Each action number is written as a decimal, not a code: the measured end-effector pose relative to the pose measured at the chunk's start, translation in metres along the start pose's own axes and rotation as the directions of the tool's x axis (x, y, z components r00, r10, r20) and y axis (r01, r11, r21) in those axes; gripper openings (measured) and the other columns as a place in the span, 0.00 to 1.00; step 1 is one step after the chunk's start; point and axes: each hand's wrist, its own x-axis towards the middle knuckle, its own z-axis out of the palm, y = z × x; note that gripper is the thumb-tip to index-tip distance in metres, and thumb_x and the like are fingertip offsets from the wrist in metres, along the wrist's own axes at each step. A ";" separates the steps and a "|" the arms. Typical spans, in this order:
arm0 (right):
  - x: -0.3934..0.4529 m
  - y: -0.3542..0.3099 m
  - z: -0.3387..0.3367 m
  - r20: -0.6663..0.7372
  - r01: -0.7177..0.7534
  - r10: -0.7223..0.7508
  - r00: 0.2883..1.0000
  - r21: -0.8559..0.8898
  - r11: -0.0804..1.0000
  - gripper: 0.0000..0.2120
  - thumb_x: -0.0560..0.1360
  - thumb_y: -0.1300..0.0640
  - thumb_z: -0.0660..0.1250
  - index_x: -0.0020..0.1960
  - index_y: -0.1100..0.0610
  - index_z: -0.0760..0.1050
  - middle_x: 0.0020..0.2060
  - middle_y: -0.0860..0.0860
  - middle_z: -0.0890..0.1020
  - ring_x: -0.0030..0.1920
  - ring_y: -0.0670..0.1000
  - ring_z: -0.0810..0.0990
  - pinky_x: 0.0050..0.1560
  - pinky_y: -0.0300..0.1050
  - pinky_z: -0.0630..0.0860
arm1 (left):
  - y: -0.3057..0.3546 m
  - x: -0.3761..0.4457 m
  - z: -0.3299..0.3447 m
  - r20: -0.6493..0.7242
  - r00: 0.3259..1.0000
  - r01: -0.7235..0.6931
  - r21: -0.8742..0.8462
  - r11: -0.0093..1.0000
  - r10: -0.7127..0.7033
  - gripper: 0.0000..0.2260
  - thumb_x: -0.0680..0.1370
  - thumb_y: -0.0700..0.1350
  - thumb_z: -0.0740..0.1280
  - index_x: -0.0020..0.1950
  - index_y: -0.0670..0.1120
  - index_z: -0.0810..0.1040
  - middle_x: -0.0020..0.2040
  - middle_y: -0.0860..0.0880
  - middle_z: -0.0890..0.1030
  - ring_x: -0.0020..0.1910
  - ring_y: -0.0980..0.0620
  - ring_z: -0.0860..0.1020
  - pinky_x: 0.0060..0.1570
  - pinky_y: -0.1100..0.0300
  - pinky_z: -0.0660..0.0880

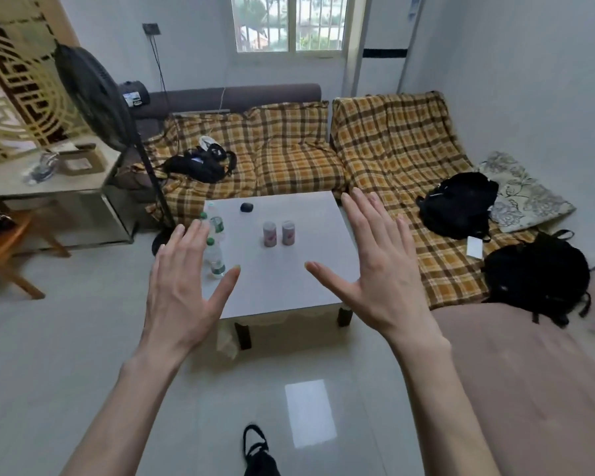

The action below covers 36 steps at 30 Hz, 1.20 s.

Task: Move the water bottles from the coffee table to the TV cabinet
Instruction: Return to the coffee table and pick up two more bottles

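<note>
Water bottles (215, 259): clear plastic w/ green caps and labels, standing upright in a cluster at the left edge of the white worktop (289, 280). Looks like three, but the left hand (186, 286) hides part of the group, so count uncertain. Prob. light to moderate depending on fill, which can't be read here; thin walls will flex if squeezed, smooth and a bit slippery. Best hold: around the mid-body near the label, or at the stiffer neck under the cap.

Both hands hover in front of the worktop, palms down, fingers spread wide, nothing in either grip. Right hand (378, 266) is well apart from the bottles.

Two pink cans (279, 232) stand mid-worktop, a small dark object (246, 207) near the far edge. Plaid sofa (289, 149) behind; floor fan (93, 94) at left.
</note>
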 end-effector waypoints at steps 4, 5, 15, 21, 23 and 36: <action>0.042 -0.003 0.039 0.025 0.037 -0.038 0.999 0.037 0.999 0.45 0.76 0.25 0.55 0.83 0.49 0.49 0.83 0.46 0.53 0.83 0.47 0.47 0.82 0.57 0.47 | -0.031 0.037 0.016 -0.013 1.000 0.028 0.006 1.000 -0.028 0.35 0.81 0.65 0.57 0.82 0.47 0.59 0.83 0.48 0.61 0.84 0.50 0.53 0.81 0.42 0.57; 0.054 -0.005 0.049 0.033 0.049 -0.051 0.998 0.043 0.998 0.45 0.76 0.25 0.55 0.83 0.49 0.49 0.83 0.45 0.53 0.83 0.46 0.47 0.82 0.56 0.47 | -0.039 0.049 0.021 -0.022 0.999 0.033 0.002 0.999 -0.033 0.35 0.81 0.66 0.57 0.82 0.47 0.58 0.83 0.48 0.61 0.84 0.50 0.54 0.81 0.42 0.57; 0.179 -0.041 0.153 0.116 0.126 -0.138 0.984 0.103 0.987 0.43 0.77 0.25 0.51 0.83 0.48 0.48 0.83 0.44 0.53 0.83 0.45 0.46 0.82 0.58 0.50 | -0.137 0.143 0.074 -0.034 0.991 0.132 0.006 0.991 -0.132 0.34 0.81 0.68 0.55 0.83 0.53 0.54 0.84 0.53 0.57 0.84 0.54 0.50 0.81 0.47 0.54; 0.231 -0.046 0.207 0.203 0.123 -0.146 0.968 0.120 0.985 0.42 0.77 0.26 0.49 0.83 0.48 0.47 0.83 0.45 0.53 0.83 0.46 0.46 0.82 0.58 0.50 | -0.186 0.172 0.107 0.041 0.979 0.197 0.018 0.980 -0.198 0.35 0.82 0.67 0.56 0.83 0.53 0.53 0.84 0.53 0.57 0.84 0.54 0.51 0.82 0.48 0.53; 0.247 -0.045 0.227 0.229 0.119 -0.146 0.962 0.128 0.985 0.42 0.77 0.27 0.51 0.83 0.48 0.48 0.83 0.45 0.54 0.83 0.46 0.47 0.82 0.58 0.51 | -0.198 0.182 0.121 0.068 0.975 0.211 0.024 0.977 -0.213 0.34 0.81 0.68 0.55 0.83 0.53 0.53 0.84 0.53 0.58 0.84 0.54 0.52 0.82 0.49 0.53; 0.365 -0.012 0.380 0.372 0.182 -0.258 0.892 0.227 0.957 0.37 0.80 0.32 0.57 0.82 0.49 0.53 0.82 0.46 0.59 0.82 0.48 0.53 0.80 0.57 0.56 | -0.273 0.275 0.232 0.205 0.896 0.383 0.090 0.919 -0.394 0.33 0.81 0.61 0.62 0.82 0.51 0.59 0.83 0.53 0.62 0.83 0.53 0.53 0.80 0.57 0.48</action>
